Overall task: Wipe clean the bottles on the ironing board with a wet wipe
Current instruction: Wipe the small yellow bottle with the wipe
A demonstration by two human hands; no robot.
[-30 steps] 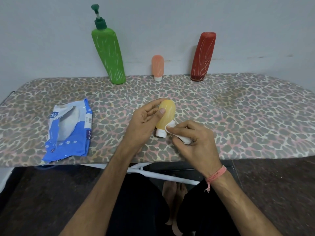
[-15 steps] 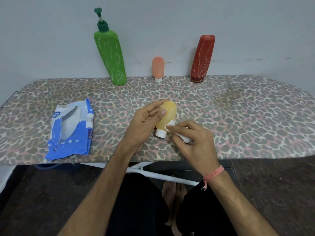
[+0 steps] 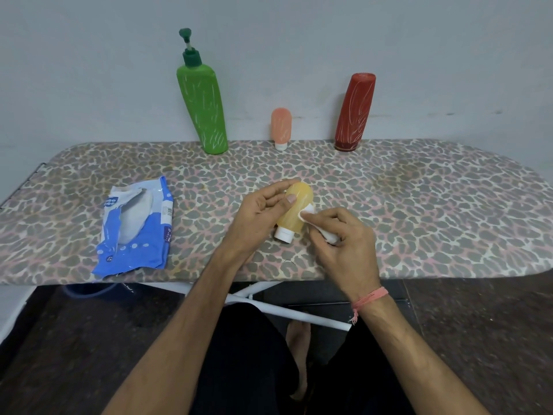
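Ironing board [image 3: 419, 205] w/ leopard-print cover runs across the frame, far edge against a plain wall [image 3: 299, 40]. Green pump bottle [image 3: 202, 106] stands at the board's 11 o'clock by the wall, tilted in this wide view. Red bottle [image 3: 354, 113] stands at 1 o'clock, also at the far edge, well apart from the green one. Blue-and-white wipes pack [image 3: 136, 229] lies flat at 9 o'clock, top torn open, near the front edge. Left hand [image 3: 258, 218] sits just left of centre, thumb and fingers curled round the yellow bottle [image 3: 294, 209], gripping its upper body. Right hand [image 3: 345, 245] is at about 5 o'clock from that bottle, fingers clenched on a folded white wipe [image 3: 308, 211], pressing its tip against the bottle's right side; more of the wipe pokes out under the fingers. Yellow bottle sits near board centre, slightly toward the front, white cap [image 3: 284, 234] pointing down toward the person; can't tell if the cap touches the cover. Small peach bottle [image 3: 281, 127] stands cap-down at 12 o'clock, btwn green and red. Pink thread band [image 3: 369, 298] circles the right wrist.
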